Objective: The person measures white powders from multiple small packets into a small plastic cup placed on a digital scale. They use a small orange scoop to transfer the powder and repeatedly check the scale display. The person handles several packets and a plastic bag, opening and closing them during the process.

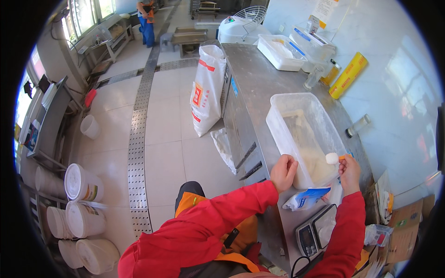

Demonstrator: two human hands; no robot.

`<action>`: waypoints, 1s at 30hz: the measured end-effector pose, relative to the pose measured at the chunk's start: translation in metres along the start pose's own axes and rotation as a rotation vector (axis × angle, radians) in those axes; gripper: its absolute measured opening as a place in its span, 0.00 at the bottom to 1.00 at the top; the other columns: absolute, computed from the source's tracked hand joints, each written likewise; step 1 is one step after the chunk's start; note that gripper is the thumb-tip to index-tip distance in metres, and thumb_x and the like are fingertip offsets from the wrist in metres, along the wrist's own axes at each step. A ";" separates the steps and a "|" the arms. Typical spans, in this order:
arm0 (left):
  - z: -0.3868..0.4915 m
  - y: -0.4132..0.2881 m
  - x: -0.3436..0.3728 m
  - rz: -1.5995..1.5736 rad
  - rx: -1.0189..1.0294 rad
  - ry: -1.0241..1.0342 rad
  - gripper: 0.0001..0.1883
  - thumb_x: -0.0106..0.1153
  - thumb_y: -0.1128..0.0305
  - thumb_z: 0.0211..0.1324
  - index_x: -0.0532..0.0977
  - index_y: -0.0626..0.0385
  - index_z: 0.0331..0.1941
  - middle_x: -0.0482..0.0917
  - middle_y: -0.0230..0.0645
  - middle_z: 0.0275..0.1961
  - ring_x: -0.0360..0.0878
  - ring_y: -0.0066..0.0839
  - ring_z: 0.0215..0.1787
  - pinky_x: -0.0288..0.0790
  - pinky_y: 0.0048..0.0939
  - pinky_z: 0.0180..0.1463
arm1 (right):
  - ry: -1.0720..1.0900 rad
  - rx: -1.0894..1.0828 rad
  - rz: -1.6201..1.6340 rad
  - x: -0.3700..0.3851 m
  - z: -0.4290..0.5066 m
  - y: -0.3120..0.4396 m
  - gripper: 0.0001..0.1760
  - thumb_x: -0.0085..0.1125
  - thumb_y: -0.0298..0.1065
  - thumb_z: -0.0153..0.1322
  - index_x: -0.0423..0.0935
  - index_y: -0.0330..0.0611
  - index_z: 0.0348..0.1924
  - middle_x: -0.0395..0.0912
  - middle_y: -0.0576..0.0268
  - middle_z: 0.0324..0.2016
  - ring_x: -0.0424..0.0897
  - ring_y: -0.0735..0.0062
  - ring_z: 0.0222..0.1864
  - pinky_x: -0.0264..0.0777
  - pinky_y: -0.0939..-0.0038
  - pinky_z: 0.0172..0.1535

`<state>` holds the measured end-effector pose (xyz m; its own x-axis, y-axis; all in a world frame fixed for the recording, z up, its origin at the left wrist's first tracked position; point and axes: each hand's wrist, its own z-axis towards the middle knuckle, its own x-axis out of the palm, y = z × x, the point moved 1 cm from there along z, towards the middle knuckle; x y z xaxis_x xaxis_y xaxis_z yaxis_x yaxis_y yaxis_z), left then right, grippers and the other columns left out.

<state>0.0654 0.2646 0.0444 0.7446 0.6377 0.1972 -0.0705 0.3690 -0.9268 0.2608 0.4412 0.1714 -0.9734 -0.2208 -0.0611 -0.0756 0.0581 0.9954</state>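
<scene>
On the steel worktable (243, 69) stands a long translucent plastic bin (274, 135), with pale powder (314, 160) at its bottom. My right hand (350, 172) grips the orange handle (342, 157) of a small scoop; its head, heaped with white powder (332, 158), is over the bin's near right part. At the bin's near left rim is my left hand (284, 172), fingers curled; whether it pinches the rim is unclear. A blue and white plastic bag (307, 198) lies just in front of the bin. Closer to me sits a digital scale (307, 239), partly hidden by my right sleeve.
Further back are a white tub of powder (281, 55), a glass jar (314, 77) and a yellow roll (348, 75). Another glass tube (358, 125) lies by the wall. A large white sack (208, 90) leans at the table's left side. White buckets (83, 182) stand left; a person (146, 24) stands far off.
</scene>
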 end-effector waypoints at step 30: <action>0.030 0.037 -0.011 0.083 0.035 -0.001 0.18 0.52 0.58 0.78 0.76 0.65 0.46 0.82 0.41 0.41 0.78 0.31 0.42 0.73 0.35 0.49 | -0.309 0.015 0.088 -0.143 -0.188 -0.032 0.09 0.60 0.34 0.77 0.79 0.35 0.40 0.82 0.57 0.28 0.68 0.79 0.23 0.59 0.76 0.27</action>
<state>0.0343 0.2916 0.0173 0.7348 0.6675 0.1202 -0.1552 0.3381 -0.9282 0.4430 0.2880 0.1625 -0.9958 0.0913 0.0035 0.0107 0.0788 0.9968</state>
